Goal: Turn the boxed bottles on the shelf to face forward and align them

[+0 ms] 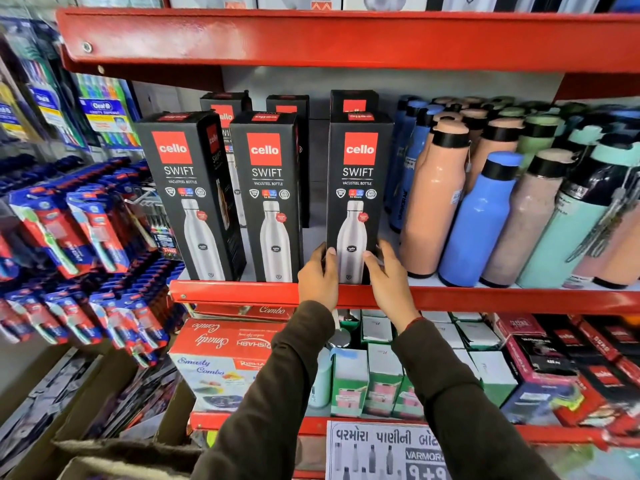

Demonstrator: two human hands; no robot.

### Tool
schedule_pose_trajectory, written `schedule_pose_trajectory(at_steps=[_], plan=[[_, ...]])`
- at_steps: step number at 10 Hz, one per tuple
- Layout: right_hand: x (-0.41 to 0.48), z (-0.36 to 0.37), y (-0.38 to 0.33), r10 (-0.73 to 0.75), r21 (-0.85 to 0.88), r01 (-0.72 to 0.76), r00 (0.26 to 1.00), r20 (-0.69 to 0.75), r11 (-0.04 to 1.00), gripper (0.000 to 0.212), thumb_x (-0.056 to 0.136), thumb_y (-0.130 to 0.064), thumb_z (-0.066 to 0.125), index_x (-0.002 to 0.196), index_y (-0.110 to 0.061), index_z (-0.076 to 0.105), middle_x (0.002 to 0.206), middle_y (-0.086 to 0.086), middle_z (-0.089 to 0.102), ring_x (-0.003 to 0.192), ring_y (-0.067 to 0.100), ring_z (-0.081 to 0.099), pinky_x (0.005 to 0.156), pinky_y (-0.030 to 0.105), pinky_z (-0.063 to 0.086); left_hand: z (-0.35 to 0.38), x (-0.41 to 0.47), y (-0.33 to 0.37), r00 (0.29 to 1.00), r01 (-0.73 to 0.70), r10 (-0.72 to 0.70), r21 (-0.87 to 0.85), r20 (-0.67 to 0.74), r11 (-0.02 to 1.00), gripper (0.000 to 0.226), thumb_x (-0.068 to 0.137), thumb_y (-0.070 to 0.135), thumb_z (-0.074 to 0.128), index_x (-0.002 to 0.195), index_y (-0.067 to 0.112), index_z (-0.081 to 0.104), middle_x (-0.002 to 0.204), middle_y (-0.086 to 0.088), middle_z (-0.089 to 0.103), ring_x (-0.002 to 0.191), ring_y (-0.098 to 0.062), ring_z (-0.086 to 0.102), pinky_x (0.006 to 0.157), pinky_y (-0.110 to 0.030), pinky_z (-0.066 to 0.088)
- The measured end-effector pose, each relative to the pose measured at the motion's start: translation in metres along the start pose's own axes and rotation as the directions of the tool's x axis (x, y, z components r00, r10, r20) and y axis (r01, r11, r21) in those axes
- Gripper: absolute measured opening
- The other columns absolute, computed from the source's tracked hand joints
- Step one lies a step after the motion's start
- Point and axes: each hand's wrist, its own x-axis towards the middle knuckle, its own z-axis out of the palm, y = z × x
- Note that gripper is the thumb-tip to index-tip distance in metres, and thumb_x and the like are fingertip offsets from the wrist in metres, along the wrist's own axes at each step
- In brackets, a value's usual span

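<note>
Black cardboard bottle box [358,188], rightmost in the front row at the red shelf lip [485,297], is clamped low between left hand [318,277] and right hand [389,277]; squaring it flush with neighbouring black boxes [266,199] appears to need only slight twisting.

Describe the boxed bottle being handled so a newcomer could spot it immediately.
Find the red shelf holding black Cello Swift boxes beside loose coloured bottles. Three boxes stand along its front edge; take the rightmost box, next to the peach bottle. It alone is held, the left hand and right hand gripping its lower sides.
</note>
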Motion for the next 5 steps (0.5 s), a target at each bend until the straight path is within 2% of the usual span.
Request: schedule_pose_trajectory(at_steps=[1, 2, 3, 4, 5], plan=[[-0.004, -0.002, 0.000, 0.006, -0.006, -0.006, 1.000, 0.003, 1.000, 0.040, 0.103, -0.020, 0.048, 0.142, -0.011, 0.047, 0.139, 0.002, 0.059, 0.126, 0.015, 0.055, 0.104, 0.018, 0.041, -0.002, -0.005, 0.000, 1.000, -0.015, 0.015, 0.000, 0.014, 1.000, 0.040, 0.102, 0.032, 0.042, 0.132, 0.009, 0.057, 0.125, -0.011, 0.066, 0.110, -0.016, 0.059, 0.093, -0.019, 0.038], [-0.006, -0.001, -0.001, 0.017, -0.001, -0.017, 1.000, -0.018, 1.000, 0.039, 0.103, -0.020, 0.049, 0.141, -0.014, 0.047, 0.128, -0.007, 0.055, 0.119, 0.010, 0.054, 0.086, 0.000, 0.037, -0.003, -0.007, 0.004, 1.000, 0.008, -0.008, 0.006, 0.020, 1.000, 0.042, 0.102, 0.032, 0.042, 0.134, 0.009, 0.055, 0.127, -0.011, 0.066, 0.116, -0.021, 0.060, 0.093, -0.018, 0.036], [-0.006, 0.000, 0.003, 0.025, -0.005, -0.025, 1.000, -0.017, 1.000, 0.041, 0.103, -0.022, 0.048, 0.143, -0.014, 0.045, 0.131, -0.004, 0.055, 0.124, 0.015, 0.054, 0.092, 0.010, 0.035, -0.002, -0.007, 0.003, 0.999, 0.023, -0.024, 0.008, 0.022, 1.000, 0.043, 0.102, 0.033, 0.041, 0.136, 0.009, 0.053, 0.129, -0.011, 0.065, 0.120, -0.024, 0.059, 0.094, -0.017, 0.035], [-0.013, -0.006, -0.011, 0.076, 0.034, -0.075, 0.997, -0.015, 0.997, 0.051, 0.103, -0.025, 0.050, 0.150, -0.015, 0.033, 0.146, 0.004, 0.049, 0.123, 0.011, 0.052, 0.102, 0.022, 0.036, -0.007, -0.012, 0.011, 0.999, 0.049, -0.048, -0.034, 0.025, 0.998, 0.043, 0.101, 0.026, 0.044, 0.140, 0.007, 0.048, 0.135, -0.013, 0.060, 0.126, -0.025, 0.056, 0.103, -0.023, 0.039], [-0.022, -0.028, -0.033, -0.031, 0.115, 0.057, 0.975, -0.218, 0.992, 0.048, 0.101, -0.025, 0.053, 0.146, -0.017, 0.037, 0.143, 0.005, 0.052, 0.115, 0.009, 0.057, 0.104, 0.027, 0.042, -0.010, -0.022, 0.022, 0.992, -0.112, 0.102, -0.142, -0.081, 0.984, 0.044, 0.099, 0.016, 0.048, 0.143, 0.010, 0.043, 0.144, -0.006, 0.052, 0.135, -0.017, 0.048, 0.116, -0.034, 0.036]])
